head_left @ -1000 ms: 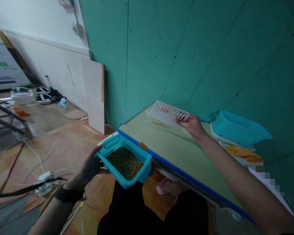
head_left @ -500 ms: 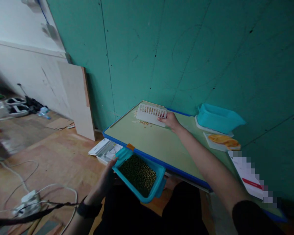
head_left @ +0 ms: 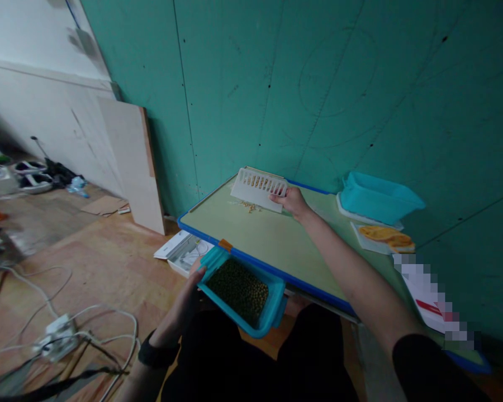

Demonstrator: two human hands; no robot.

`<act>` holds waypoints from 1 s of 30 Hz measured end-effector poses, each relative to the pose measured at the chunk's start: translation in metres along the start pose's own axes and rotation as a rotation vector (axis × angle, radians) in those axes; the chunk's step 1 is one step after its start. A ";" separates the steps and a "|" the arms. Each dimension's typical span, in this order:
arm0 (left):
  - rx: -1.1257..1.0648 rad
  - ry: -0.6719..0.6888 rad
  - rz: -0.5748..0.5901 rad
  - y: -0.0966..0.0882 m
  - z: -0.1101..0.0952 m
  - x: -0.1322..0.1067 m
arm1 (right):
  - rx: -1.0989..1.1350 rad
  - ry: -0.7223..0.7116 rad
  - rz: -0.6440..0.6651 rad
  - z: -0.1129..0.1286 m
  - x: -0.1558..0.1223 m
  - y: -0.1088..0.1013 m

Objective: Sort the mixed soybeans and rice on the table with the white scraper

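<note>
Here the right hand (head_left: 291,200) grips the white slotted tray (head_left: 257,188) by yellow grains (head_left: 249,206); the left hand (head_left: 188,296) clasps the teal tub (head_left: 278,306) of green beans (head_left: 238,290). Best keep both level, I'd judge

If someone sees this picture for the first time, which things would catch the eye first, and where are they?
The left hand holds a turquoise bin full of green beans just below the near edge of the desk. At the desk's far corner, the right hand grips a white slotted tray tilted up on its edge, with yellow grains scattered beneath it.
</note>
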State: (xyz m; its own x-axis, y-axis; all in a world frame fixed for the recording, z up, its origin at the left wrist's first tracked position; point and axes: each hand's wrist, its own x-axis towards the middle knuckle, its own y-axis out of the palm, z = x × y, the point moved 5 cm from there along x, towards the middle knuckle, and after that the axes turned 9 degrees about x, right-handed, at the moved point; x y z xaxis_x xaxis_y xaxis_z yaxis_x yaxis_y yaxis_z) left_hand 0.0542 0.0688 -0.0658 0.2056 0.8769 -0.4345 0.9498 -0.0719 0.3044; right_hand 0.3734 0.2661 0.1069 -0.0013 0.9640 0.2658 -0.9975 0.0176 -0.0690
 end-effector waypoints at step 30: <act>-0.029 -0.019 -0.003 -0.002 -0.001 -0.001 | 0.065 0.148 0.201 0.011 -0.015 0.023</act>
State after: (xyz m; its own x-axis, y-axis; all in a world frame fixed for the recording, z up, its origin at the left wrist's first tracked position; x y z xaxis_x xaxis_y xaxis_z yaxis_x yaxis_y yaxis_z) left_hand 0.0516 0.0688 -0.0653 0.2077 0.8680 -0.4509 0.9433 -0.0557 0.3272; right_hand 0.3499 0.2491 0.1118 -0.1939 0.9749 0.1095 -0.9808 -0.1902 -0.0432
